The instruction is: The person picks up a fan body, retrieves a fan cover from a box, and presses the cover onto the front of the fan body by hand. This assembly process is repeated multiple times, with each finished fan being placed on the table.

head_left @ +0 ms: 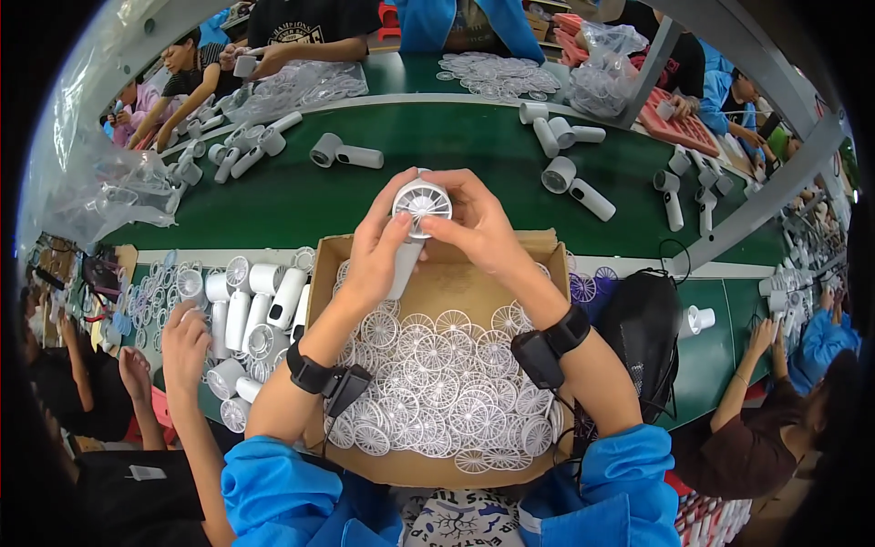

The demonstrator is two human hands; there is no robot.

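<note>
Above the cardboard box, both hands hold a white handheld fan [402,273], its round head facing me and its handle slanting down. My left hand [374,239] wraps the left side of the head, thumb at the rim. My right hand [478,223] grips the other side, its thumb pressing on the round spoked grille [422,202] at the front. Whether the grille is fully seated cannot be told. Below my wrists, the open cardboard box [437,269] holds a pile of loose white spoked grilles [437,378].
White fan bodies [264,310] crowd the left of the box, near another person's hand [185,342]. More fans [346,152] lie on the green conveyor belt [437,128] ahead. A black bag [638,337] sits right of the box. A grey metal post [756,205] slants at right.
</note>
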